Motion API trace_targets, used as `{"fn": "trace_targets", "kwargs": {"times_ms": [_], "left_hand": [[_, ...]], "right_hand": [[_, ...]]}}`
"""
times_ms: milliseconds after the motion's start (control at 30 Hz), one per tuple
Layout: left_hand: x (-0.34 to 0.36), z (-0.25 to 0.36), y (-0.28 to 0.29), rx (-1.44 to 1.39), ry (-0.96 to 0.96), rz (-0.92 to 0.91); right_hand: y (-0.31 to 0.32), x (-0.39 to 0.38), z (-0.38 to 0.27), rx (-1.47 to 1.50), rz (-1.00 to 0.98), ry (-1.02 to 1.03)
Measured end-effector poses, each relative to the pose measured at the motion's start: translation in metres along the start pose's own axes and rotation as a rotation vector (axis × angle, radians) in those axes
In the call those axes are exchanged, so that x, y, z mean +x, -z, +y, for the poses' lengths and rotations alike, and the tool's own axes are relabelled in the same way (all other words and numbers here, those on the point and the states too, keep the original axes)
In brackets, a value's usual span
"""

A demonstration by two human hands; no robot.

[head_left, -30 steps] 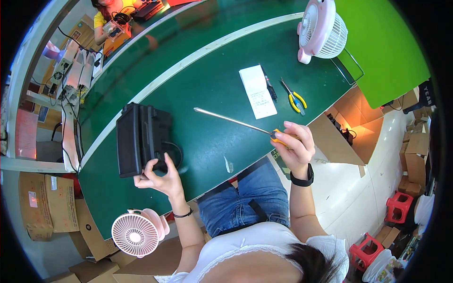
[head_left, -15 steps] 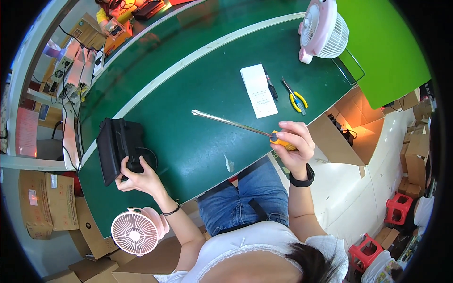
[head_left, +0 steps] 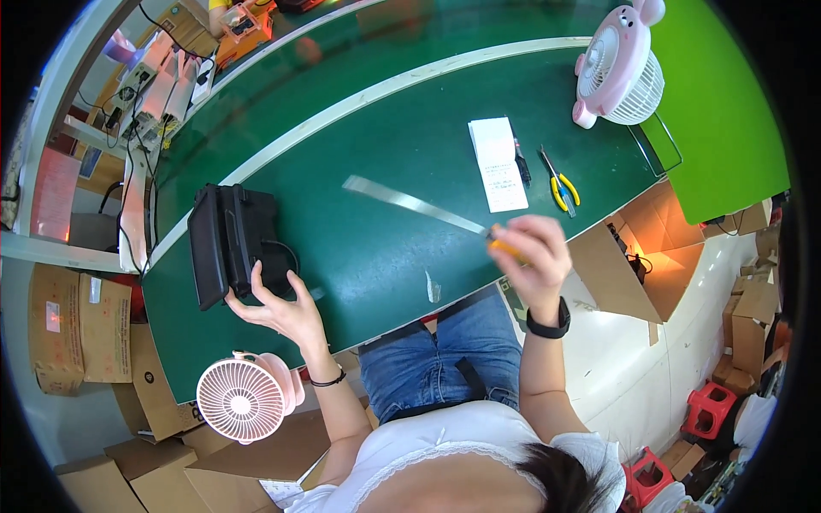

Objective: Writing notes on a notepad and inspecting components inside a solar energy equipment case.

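Observation:
On the green table's left part stands a black device [head_left: 241, 227] with a flat panel on its left side and a boxy body. My left hand [head_left: 286, 316] is at its near end, fingers spread around the lower edge in a loose grip. A dark cable loops beside the device, near my thumb. Over the table's near edge, my right hand [head_left: 539, 256] is closed around the orange handle of a screwdriver [head_left: 419, 206]. Its long metal shaft points left toward the device, apart from it and smeared by motion.
A notepad [head_left: 496, 162], a dark pen [head_left: 522, 162] and yellow-handled pliers [head_left: 562, 190] lie on the table's right part. A pink-and-white fan [head_left: 611, 73] stands at far right, a small pink fan [head_left: 242, 402] at near left. An open carton [head_left: 616, 278] sits right of the table.
My right hand swings the screwdriver, whose shaft is now blurred. My left hand has spread its fingers more at the device's near end. The whole view has shifted slightly.

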State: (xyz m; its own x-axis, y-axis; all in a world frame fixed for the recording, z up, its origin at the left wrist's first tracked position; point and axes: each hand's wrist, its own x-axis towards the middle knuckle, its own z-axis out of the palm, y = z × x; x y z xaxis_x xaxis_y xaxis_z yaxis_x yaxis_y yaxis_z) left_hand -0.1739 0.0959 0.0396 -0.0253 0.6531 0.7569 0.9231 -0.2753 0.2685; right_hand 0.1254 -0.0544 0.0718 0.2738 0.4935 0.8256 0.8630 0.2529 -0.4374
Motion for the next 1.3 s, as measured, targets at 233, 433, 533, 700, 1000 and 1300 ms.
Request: {"fn": "trace_targets", "kwargs": {"times_ms": [233, 433, 533, 700, 1000, 1300], "left_hand": [[-0.003, -0.007, 0.005, -0.118, 0.001, -0.019], [-0.004, -0.002, 0.009, -0.38, 0.303, -0.013], [-0.001, -0.009, 0.0, -0.37, 0.302, 0.005], [0.012, -0.019, -0.01, -0.224, 0.323, 0.033], [0.034, -0.029, -0.026, -0.296, 0.275, 0.119], [0.063, -0.052, -0.04, -0.042, 0.34, 0.243]], "right_hand": [[0.041, 0.01, 0.115, -0.701, 0.223, -0.236], [0.042, -0.005, 0.185, -0.583, 0.076, -0.518], [0.052, -0.006, 0.192, -0.477, 0.034, -0.512], [0.058, -0.016, 0.188, -0.557, 0.055, -0.392], [0.055, -0.02, 0.192, -0.33, 0.148, -0.637], [0.057, -0.019, 0.188, -0.352, 0.127, -0.57]]}}
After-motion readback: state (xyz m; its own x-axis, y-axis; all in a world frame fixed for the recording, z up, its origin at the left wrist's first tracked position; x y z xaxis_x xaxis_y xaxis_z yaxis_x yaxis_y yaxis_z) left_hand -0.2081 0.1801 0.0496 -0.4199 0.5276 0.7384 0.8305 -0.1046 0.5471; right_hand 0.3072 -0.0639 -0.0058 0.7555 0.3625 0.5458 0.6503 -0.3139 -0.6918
